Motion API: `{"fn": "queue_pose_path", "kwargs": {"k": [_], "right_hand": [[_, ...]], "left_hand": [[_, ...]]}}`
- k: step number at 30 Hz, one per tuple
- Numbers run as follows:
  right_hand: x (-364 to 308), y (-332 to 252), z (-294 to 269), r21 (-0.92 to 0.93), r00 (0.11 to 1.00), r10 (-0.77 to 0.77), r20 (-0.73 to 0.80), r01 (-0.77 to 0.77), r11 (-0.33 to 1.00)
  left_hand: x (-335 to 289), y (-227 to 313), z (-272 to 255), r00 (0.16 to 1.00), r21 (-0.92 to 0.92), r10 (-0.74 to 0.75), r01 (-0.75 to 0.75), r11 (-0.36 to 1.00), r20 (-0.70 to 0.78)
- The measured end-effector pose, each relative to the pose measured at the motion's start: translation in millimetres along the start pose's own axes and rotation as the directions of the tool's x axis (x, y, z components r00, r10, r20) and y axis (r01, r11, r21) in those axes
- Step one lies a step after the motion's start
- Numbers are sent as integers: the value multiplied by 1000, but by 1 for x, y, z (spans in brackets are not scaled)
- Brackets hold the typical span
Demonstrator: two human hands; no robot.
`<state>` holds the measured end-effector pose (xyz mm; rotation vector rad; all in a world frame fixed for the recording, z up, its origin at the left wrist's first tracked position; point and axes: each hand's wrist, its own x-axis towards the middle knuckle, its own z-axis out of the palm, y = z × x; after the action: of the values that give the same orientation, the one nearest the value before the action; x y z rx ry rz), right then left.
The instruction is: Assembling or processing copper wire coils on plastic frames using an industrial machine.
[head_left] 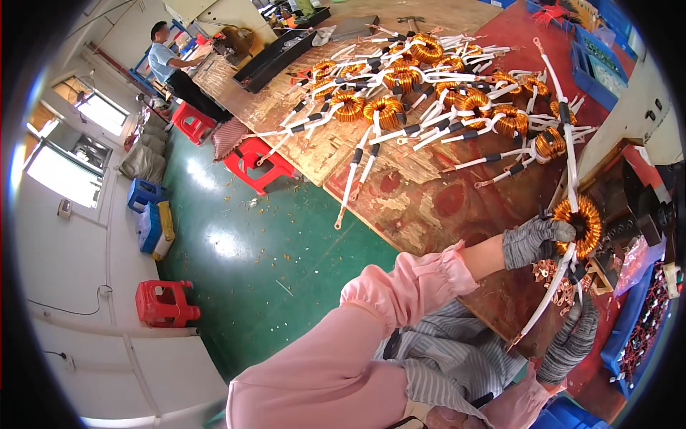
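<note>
Nearest, right hand (572,336) in grey knit glove, curled round a stiff white-sleeved lead (550,293). Just above, left hand (536,239) closed on a toroidal coil (582,225), glossy copper winding, ring-shaped. Could slip: smooth sleeving, springy wire, lug end snagging the loose copper lugs (557,279) beneath. Farther beyond both hands, heap of finished coils (429,93) across a scuffed wooden bench (421,207).
</note>
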<state>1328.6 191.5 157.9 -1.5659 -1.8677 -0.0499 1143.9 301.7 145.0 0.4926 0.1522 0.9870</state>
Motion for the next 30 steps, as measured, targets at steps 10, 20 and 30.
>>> {"fn": "queue_pose_path", "kwargs": {"k": [10, 20, 30], "right_hand": [[-15, 36, 14, 538, 944, 329, -30, -262, 801], [-11, 52, 22, 205, 999, 37, -20, -32, 978], [-1, 37, -27, 107, 1000, 22, -2, -22, 994]], "left_hand": [[-1, 0, 5, 958, 368, 139, -228, 902, 252], [7, -9, -20, 957, -18, -51, 58, 998, 287], [13, -28, -29, 953, 466, 188, -283, 838, 239]]}}
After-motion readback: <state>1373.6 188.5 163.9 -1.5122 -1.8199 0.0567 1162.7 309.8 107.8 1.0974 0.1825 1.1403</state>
